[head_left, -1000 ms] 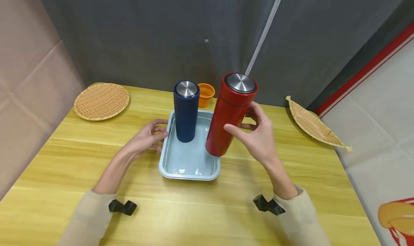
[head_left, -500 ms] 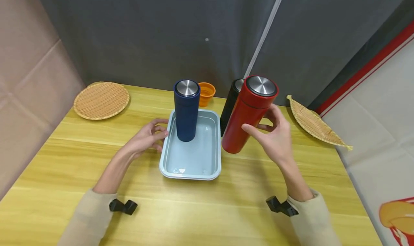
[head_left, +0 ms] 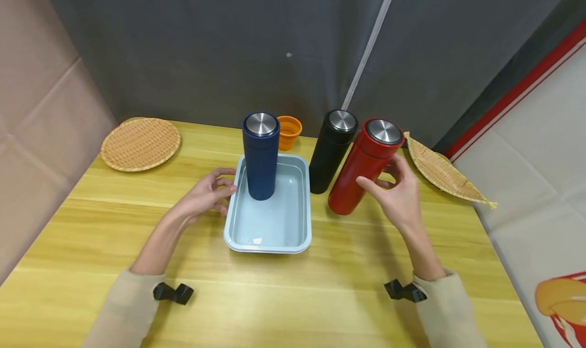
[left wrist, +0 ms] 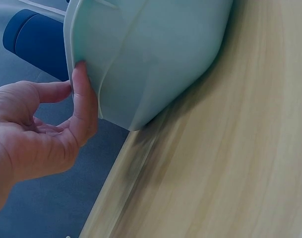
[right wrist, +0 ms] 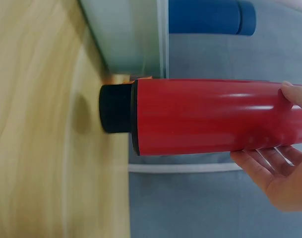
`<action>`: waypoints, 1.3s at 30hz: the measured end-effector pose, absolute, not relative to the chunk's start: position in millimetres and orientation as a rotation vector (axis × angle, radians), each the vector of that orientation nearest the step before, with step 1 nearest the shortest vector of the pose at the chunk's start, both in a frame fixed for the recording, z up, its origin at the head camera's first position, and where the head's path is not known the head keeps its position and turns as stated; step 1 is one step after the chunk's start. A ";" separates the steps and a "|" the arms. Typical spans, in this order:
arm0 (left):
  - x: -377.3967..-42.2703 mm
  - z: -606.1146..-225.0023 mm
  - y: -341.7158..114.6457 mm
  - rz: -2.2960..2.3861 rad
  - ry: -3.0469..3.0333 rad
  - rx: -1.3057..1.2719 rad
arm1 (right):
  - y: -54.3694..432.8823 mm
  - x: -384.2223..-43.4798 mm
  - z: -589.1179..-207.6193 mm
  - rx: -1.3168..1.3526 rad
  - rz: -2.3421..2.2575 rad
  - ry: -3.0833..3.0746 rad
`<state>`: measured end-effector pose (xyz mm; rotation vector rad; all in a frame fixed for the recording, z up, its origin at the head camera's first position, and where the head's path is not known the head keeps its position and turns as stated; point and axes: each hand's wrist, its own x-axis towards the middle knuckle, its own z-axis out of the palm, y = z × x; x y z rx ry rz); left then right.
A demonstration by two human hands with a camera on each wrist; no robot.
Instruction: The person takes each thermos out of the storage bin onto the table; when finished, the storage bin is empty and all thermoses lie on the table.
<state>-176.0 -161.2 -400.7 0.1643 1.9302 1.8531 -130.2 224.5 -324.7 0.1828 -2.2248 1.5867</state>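
Observation:
A red thermos bottle (head_left: pixel 357 172) with a steel-topped lid is gripped by my right hand (head_left: pixel 396 195), thumb on one side and fingers round the other. In the right wrist view the base of the red thermos (right wrist: pixel 190 119) appears raised off the table. My left hand (head_left: pixel 203 193) pinches the left rim of a light blue tray (head_left: pixel 270 228); the left wrist view has thumb and forefinger on the tray's edge (left wrist: pixel 73 49). Upright in that tray stands a dark blue thermos (head_left: pixel 261 160). Between tray and red bottle is a black thermos (head_left: pixel 328 154) on the table.
An orange cup (head_left: pixel 288 133) stands behind the tray. Two woven pieces lie farther out: a round mat (head_left: pixel 141 144) at the back left and a leaf-shaped tray (head_left: pixel 446 175) at the right edge. A grey curtain (head_left: pixel 206 48) hangs behind the table.
My right hand has carried the red thermos from over the tray's right side to the right and lowered it, uncovering the black thermos. The left hand stays at the tray rim.

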 end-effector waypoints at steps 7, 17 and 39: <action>-176.6 -401.4 -160.4 1.860 1.947 0.156 | 236.3 -143.9 -341.9 0.049 1.577 -2.258; -176.4 -401.5 -156.1 1.891 1.982 0.103 | 228.7 -152.3 -333.9 -0.075 1.594 -2.275; -176.9 -404.2 -158.4 1.895 1.978 0.126 | 229.9 -175.6 -345.8 -0.049 1.615 -2.284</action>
